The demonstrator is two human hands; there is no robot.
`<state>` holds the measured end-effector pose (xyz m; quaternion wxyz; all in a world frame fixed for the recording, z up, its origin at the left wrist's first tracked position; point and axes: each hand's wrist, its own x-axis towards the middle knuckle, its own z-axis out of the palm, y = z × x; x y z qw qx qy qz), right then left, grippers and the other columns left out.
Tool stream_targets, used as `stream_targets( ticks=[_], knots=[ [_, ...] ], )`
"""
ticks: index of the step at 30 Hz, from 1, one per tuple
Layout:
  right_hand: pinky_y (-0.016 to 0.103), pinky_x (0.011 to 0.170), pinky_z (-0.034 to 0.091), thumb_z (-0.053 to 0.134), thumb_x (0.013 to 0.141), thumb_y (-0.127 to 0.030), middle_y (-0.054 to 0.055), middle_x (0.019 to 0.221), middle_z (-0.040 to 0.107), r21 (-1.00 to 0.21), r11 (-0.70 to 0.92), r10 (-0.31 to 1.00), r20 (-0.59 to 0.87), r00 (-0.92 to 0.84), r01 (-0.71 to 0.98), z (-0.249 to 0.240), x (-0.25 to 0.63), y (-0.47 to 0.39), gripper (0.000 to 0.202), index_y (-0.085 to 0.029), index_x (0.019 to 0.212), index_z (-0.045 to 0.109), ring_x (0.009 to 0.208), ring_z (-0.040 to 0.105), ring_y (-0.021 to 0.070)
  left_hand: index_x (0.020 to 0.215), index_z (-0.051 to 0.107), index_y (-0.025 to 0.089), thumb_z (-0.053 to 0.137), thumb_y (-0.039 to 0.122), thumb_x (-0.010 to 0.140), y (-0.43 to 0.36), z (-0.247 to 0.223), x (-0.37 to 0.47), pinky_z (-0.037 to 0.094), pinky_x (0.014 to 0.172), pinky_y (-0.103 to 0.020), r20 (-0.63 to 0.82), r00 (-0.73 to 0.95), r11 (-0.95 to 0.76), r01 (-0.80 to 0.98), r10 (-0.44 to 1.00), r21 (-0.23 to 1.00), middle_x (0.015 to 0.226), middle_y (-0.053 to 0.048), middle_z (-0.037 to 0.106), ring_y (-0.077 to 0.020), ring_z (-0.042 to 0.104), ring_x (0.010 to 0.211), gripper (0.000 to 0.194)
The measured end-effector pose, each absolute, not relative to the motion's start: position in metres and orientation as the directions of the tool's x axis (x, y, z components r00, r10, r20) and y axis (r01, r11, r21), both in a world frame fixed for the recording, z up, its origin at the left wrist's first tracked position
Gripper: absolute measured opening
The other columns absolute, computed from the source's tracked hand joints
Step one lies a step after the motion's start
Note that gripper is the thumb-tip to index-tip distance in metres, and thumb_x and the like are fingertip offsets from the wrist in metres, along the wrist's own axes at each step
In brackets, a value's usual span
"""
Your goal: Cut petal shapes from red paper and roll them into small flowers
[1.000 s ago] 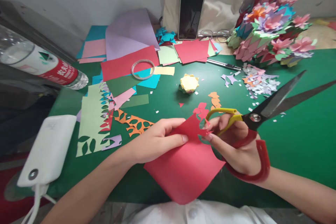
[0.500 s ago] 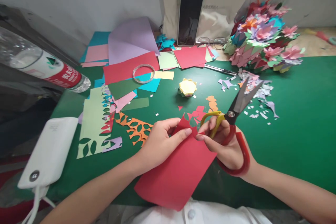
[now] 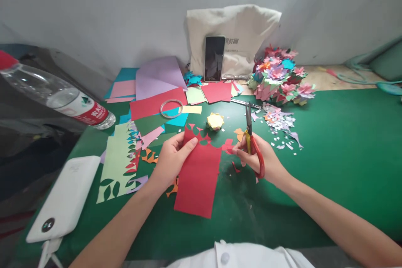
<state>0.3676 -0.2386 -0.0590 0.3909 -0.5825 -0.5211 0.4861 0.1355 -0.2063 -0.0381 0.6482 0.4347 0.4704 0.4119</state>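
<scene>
My left hand grips a red paper sheet near its upper left, the thumb lying on top. Leaf-shaped holes run along the sheet's top edge. In my right hand are scissors with red and yellow handles, their blades pointing up and nearly closed. The fingertips of that hand meet by a small red cut piece; whether they pinch it is hard to tell. A pale yellow folded paper flower stands on the green table beyond the sheet.
At left are a water bottle, a white power bank and pale green cut paper. Coloured sheets, a tape ring, a phone and a utility knife lie or stand behind. Paper flowers and scraps are at right.
The camera view has shifted, showing more wall. My right hand has moved away from the red sheet, and the scissor blades have closed up. The sheet hangs straighter in my left hand.
</scene>
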Motion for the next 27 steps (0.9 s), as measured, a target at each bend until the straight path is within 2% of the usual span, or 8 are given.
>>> stream_targets(
  ticks=[5, 9, 13, 17, 20, 24, 26, 27],
  knots=[
    [0.024, 0.042, 0.046, 0.071, 0.076, -0.032, 0.002, 0.081, 0.07, -0.925, -0.192, 0.98, -0.199, 0.015, 0.329, -0.055, 0.375, -0.23, 0.028, -0.022, 0.079, 0.044, 0.044, 0.055, 0.0095, 0.106, 0.072, 0.022, 0.072, 0.039, 0.081, -0.199, -0.033, 0.123, 0.056, 0.075, -0.023, -0.251, 0.247, 0.276, -0.072, 0.936, 0.958, 0.104, -0.004, 0.076, -0.0161, 0.071, 0.081, 0.031],
    [0.026, 0.044, 0.049, 0.067, 0.078, -0.033, 0.006, 0.091, 0.071, -0.919, -0.174, 0.983, -0.183, 0.006, 0.353, -0.056, 0.375, -0.227, 0.025, -0.022, 0.079, 0.044, 0.043, 0.055, 0.009, 0.101, 0.071, 0.022, 0.07, 0.041, 0.082, -0.201, -0.023, 0.121, 0.056, 0.071, -0.022, -0.238, 0.28, 0.256, -0.033, 0.93, 0.966, 0.099, -0.003, 0.076, -0.0156, 0.07, 0.078, 0.026],
    [0.026, 0.045, 0.048, 0.062, 0.082, -0.04, 0.005, 0.091, 0.069, -0.928, -0.117, 0.992, -0.126, -0.002, 0.354, -0.057, 0.381, -0.222, 0.026, -0.022, 0.081, 0.043, 0.044, 0.055, 0.009, 0.1, 0.071, 0.022, 0.07, 0.04, 0.082, -0.204, -0.014, 0.122, 0.057, 0.071, -0.022, -0.202, 0.311, 0.21, 0.009, 0.928, 0.978, 0.099, -0.002, 0.076, -0.0159, 0.07, 0.08, 0.026],
    [0.023, 0.044, 0.044, 0.064, 0.082, -0.039, 0.0, 0.079, 0.064, -0.915, -0.057, 0.995, -0.087, -0.057, 0.398, -0.054, 0.391, -0.222, 0.026, -0.022, 0.082, 0.045, 0.049, 0.055, 0.0105, 0.107, 0.07, 0.022, 0.071, 0.04, 0.081, -0.202, -0.013, 0.118, 0.057, 0.07, -0.024, -0.239, 0.283, 0.259, -0.037, 0.929, 0.965, 0.096, -0.003, 0.077, -0.0176, 0.071, 0.079, 0.032],
    [0.021, 0.044, 0.038, 0.066, 0.08, -0.039, -0.003, 0.067, 0.057, -0.892, 0.003, 0.989, -0.065, -0.134, 0.451, -0.049, 0.395, -0.229, 0.029, -0.022, 0.078, 0.043, 0.053, 0.053, 0.0121, 0.109, 0.069, 0.022, 0.072, 0.039, 0.08, -0.203, -0.013, 0.115, 0.057, 0.067, -0.024, -0.297, 0.266, 0.335, -0.113, 0.917, 0.935, 0.088, -0.004, 0.077, -0.017, 0.071, 0.072, 0.034],
    [0.021, 0.047, 0.029, 0.064, 0.083, -0.035, -0.008, 0.056, 0.04, -0.849, 0.118, 0.98, 0.016, -0.199, 0.514, -0.04, 0.391, -0.242, 0.033, -0.022, 0.072, 0.037, 0.051, 0.039, 0.0088, 0.096, 0.072, 0.021, 0.074, 0.039, 0.078, -0.211, -0.013, 0.119, 0.055, 0.061, -0.022, -0.287, 0.266, 0.328, -0.124, 0.92, 0.936, 0.084, -0.003, 0.076, -0.015, 0.069, 0.065, 0.025],
    [0.021, 0.047, 0.026, 0.059, 0.086, -0.03, -0.009, 0.055, 0.037, -0.827, 0.168, 0.975, 0.06, -0.213, 0.536, -0.038, 0.385, -0.246, 0.026, -0.022, 0.075, 0.038, 0.049, 0.035, 0.0085, 0.086, 0.073, 0.021, 0.073, 0.04, 0.078, -0.217, -0.016, 0.125, 0.054, 0.057, -0.021, -0.263, 0.332, 0.305, -0.078, 0.906, 0.949, 0.083, -0.004, 0.075, -0.0146, 0.068, 0.064, 0.021],
    [0.022, 0.047, 0.026, 0.056, 0.087, -0.027, -0.009, 0.055, 0.038, -0.816, 0.193, 0.972, 0.082, -0.222, 0.544, -0.039, 0.38, -0.248, 0.021, -0.022, 0.077, 0.039, 0.049, 0.035, 0.0087, 0.082, 0.073, 0.021, 0.071, 0.04, 0.08, -0.221, -0.019, 0.128, 0.054, 0.057, -0.021, -0.223, 0.374, 0.254, -0.034, 0.9, 0.967, 0.094, -0.005, 0.074, -0.0156, 0.069, 0.069, 0.02]
  ],
)
